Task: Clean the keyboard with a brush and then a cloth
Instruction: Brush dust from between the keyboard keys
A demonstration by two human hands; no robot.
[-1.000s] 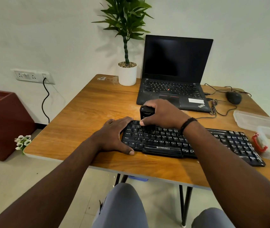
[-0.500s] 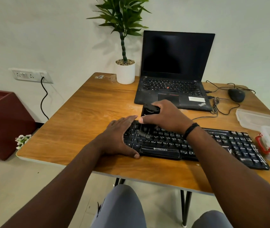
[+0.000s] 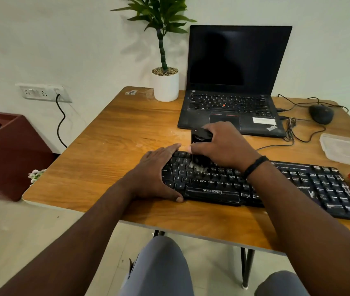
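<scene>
A black keyboard (image 3: 293,184) lies across the front of the wooden desk (image 3: 110,150), dusty white on its right half. My right hand (image 3: 223,146) grips a black brush (image 3: 200,135) by its handle, and the pale bristles touch the keys in the upper left part of the keyboard. My left hand (image 3: 154,174) rests flat on the keyboard's left end, thumb along the front edge. No cloth is plainly in view.
An open black laptop (image 3: 233,82) stands behind the keyboard, a potted plant (image 3: 165,82) to its left, a mouse (image 3: 321,114) and cables to its right. Clear plastic containers (image 3: 344,146) and a red-edged lid sit at the right edge.
The brush has tilted and its bristles have slid down across the upper left keys. The left hand has stayed on the keyboard's left end.
</scene>
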